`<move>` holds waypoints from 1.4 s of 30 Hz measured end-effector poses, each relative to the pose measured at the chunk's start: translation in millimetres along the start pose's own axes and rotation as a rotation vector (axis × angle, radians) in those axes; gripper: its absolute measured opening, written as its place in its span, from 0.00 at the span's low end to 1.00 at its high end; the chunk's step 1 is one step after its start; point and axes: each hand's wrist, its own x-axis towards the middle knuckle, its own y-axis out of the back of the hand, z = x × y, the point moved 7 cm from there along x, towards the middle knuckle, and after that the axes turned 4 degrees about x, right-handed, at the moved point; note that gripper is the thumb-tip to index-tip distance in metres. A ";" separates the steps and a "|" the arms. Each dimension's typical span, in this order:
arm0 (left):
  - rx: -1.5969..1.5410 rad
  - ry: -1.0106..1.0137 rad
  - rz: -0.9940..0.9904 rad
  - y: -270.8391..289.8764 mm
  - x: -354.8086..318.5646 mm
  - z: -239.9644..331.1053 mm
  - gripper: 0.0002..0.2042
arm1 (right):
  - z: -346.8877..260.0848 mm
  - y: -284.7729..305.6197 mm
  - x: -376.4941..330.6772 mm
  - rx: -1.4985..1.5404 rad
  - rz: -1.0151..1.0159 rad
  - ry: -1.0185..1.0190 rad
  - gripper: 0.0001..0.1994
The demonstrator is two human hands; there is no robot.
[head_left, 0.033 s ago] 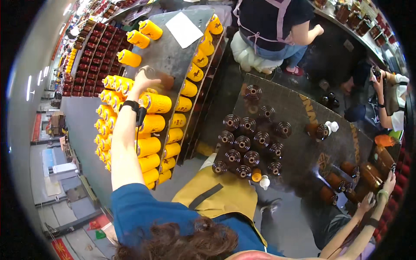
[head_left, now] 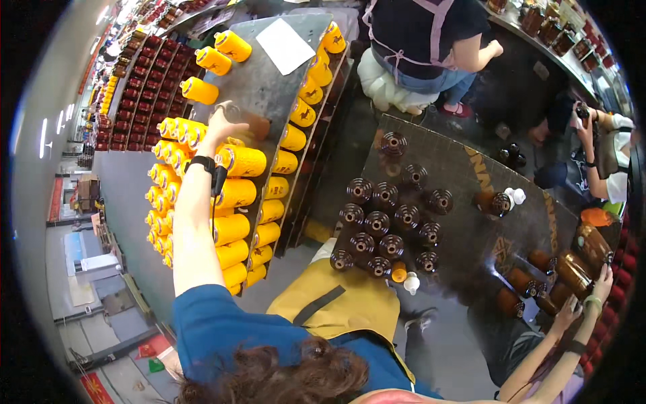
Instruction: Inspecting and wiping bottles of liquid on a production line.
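Observation:
My left hand [head_left: 224, 124] reaches out over the grey table [head_left: 272, 84], its fingers curled round the top of a brown bottle [head_left: 254, 125]. That bottle is partly blurred, and my hand covers its neck. Close-set yellow bottles [head_left: 235, 193] stand beside and below the hand. Three more yellow bottles [head_left: 200, 90] stand apart beyond it. A white sheet of paper [head_left: 284, 46] lies farther back on the same table. My right hand is out of view.
Several brown bottles [head_left: 375, 223] stand on a dark table [head_left: 464, 168] to my right, near an orange cap [head_left: 398, 272] and a white cap [head_left: 411, 283]. A person [head_left: 424, 40] works at the back. Another person's hands [head_left: 585, 296] handle a large brown bottle [head_left: 576, 271] at far right.
My left arm and hand keep their place. At far right, the other person's large brown bottle has shifted slightly.

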 end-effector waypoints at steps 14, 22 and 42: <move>-0.516 -0.733 -0.123 82.3 -26.9 285.2 0.33 | -242.7 -82.0 -285.7 0.233 -0.032 0.302 0.09; -0.568 -0.904 -0.366 60.8 -42.0 572.0 0.22 | -266.3 -186.9 -329.1 0.278 -0.135 0.226 0.10; -0.353 -0.885 -0.234 -72.0 -14.7 730.2 0.35 | -288.2 -321.7 -335.0 0.037 -0.175 0.231 0.13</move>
